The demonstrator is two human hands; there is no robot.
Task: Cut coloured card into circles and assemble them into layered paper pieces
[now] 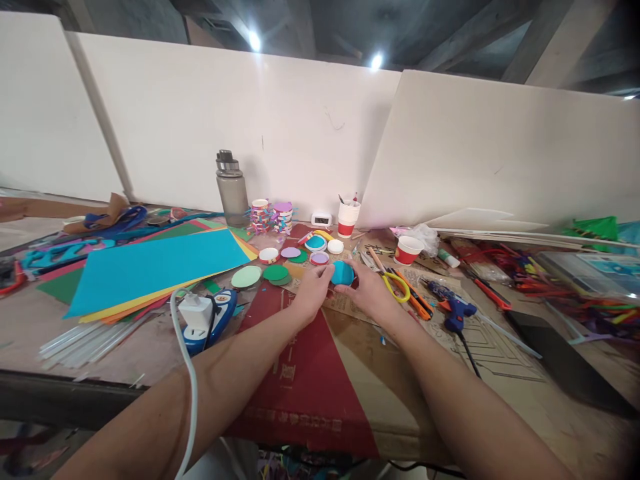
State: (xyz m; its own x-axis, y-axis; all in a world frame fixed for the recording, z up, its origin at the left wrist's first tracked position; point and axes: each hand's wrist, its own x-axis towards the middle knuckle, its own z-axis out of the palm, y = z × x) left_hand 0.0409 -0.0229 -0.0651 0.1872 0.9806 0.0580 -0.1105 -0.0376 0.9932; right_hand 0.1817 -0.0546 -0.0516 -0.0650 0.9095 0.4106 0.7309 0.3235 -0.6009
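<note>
- The left hand (315,288) pinches the left edge of a blue disc (343,273).
- The right hand (371,291) holds its right edge.
- The disc is mid-scene, over cardboard (310,400).
- A dark green disc (275,273) lies left; yellow-handled scissors (399,295) lie right.

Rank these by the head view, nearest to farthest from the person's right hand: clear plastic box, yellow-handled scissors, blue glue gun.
1. Yellow-handled scissors: just right of the right hand.
2. Blue glue gun: farther right, past the scissors.
3. Clear plastic box: far right, near the picture's edge.
</note>
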